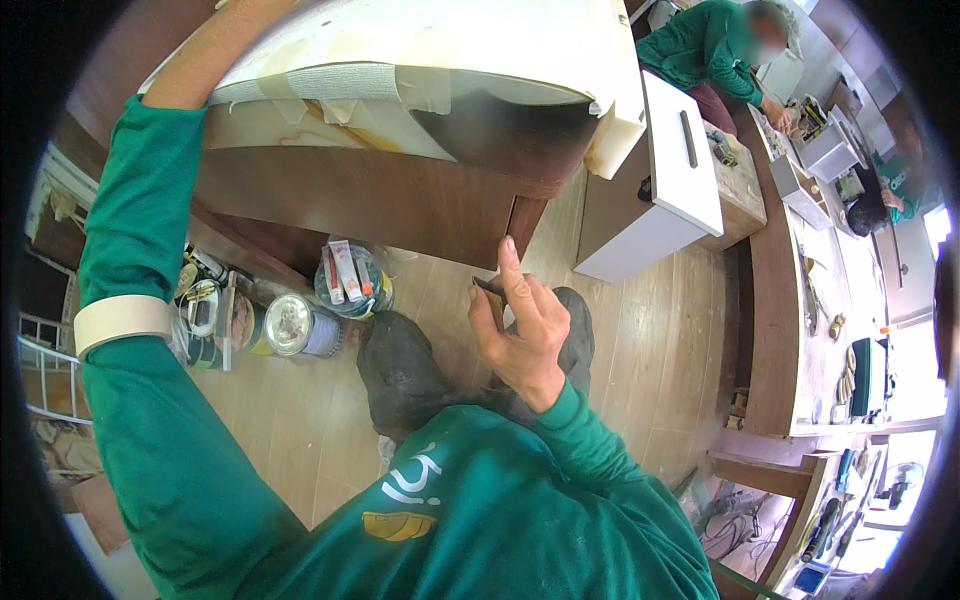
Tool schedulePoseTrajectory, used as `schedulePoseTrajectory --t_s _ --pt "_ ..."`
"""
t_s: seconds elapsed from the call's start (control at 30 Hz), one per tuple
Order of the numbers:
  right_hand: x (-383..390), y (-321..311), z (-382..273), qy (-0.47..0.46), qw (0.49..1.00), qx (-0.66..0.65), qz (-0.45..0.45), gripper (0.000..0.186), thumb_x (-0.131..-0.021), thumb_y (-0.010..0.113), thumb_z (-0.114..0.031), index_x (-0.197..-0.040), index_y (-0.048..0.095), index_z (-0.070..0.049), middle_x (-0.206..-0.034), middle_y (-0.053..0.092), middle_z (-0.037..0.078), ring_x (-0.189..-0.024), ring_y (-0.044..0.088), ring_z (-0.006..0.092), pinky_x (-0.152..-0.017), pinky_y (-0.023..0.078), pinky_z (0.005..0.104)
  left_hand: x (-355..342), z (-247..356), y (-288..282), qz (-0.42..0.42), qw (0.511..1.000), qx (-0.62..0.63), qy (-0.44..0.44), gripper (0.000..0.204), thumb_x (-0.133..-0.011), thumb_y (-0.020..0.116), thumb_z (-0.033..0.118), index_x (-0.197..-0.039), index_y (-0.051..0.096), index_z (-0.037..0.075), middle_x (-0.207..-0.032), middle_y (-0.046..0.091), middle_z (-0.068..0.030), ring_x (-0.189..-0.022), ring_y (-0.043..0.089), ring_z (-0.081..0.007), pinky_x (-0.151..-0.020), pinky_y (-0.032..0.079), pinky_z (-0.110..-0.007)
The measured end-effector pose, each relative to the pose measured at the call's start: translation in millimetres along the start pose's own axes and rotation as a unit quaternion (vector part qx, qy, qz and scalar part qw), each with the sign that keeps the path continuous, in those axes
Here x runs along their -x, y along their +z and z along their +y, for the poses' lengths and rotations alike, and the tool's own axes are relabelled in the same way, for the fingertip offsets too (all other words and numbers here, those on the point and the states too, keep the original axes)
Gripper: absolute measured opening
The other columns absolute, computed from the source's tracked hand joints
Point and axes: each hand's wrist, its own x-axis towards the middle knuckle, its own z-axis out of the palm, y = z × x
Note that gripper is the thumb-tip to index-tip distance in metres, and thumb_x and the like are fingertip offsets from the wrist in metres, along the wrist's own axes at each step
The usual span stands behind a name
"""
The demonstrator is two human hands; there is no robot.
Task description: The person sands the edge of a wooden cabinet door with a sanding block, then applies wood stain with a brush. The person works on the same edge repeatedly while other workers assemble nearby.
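1. I see the right hand (530, 338) pinching a small, thin, dark piece (487, 286) just beside the lower edge of the reddish-brown wooden furniture panel (380, 200); its index finger points up, and I cannot tell whether it touches.
2. I cannot tell the left hand's state; it lies beyond my view's upper edge.
3. A cream ring-shaped tape roll (125, 324) circles the green left sleeve (150, 240).

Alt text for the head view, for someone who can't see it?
A bare right hand holds a small dark piece, index finger extended toward a brown wooden panel beneath a taped, pale covering. The left arm, tape roll around its sleeve, reaches past the upper edge.
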Motion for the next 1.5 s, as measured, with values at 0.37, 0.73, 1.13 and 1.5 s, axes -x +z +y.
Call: schedulePoseTrajectory --t_s 0.37,0.73,1.13,1.5 --pt "54 -9 28 0.134 0.986 -0.038 -0.086 0.032 -0.078 0.074 -0.002 -0.110 0.073 -0.002 -0.071 0.062 0.006 -0.059 0.057 0.0150 -0.058 0.048 0.0307 4 15 -3 -0.013 0.999 0.008 -0.034 0.030 -0.075 0.067 0.014 -0.097 0.076 -0.005 -0.091 0.073 -0.0255 -0.083 0.073 -0.0293 -0.077 0.055 -0.037" --pt "-7 -8 1 0.090 0.989 -0.080 0.083 0.023 -0.076 0.077 0.003 -0.098 0.071 0.001 -0.084 0.070 0.012 -0.069 0.066 0.0190 -0.064 0.052 0.0292 0 10 3 -0.041 0.998 0.026 -0.027 0.029 -0.076 0.068 0.012 -0.099 0.076 -0.005 -0.085 0.073 -0.0214 -0.073 0.068 -0.0191 -0.069 0.053 -0.033" --pt "-23 5 -8 0.065 0.991 -0.059 0.103 0.020 -0.076 0.078 0.003 -0.094 0.070 -0.002 -0.080 0.067 0.011 -0.063 0.065 0.0216 -0.059 0.052 0.0308 4 16 -13 -0.051 0.997 -0.005 -0.059 0.029 -0.076 0.072 0.015 -0.097 0.076 -0.005 -0.080 0.072 -0.0176 -0.072 0.066 -0.0183 -0.070 0.053 -0.033" --pt "-20 6 -6 0.060 0.990 -0.042 0.120 0.022 -0.075 0.077 0.004 -0.095 0.070 -0.003 -0.078 0.066 0.010 -0.063 0.065 0.0221 -0.058 0.051 0.0312 7 25 -14 -0.040 0.998 -0.006 -0.040 0.029 -0.076 0.072 0.015 -0.097 0.075 -0.005 -0.081 0.073 -0.0177 -0.072 0.066 -0.0185 -0.070 0.053 -0.033"
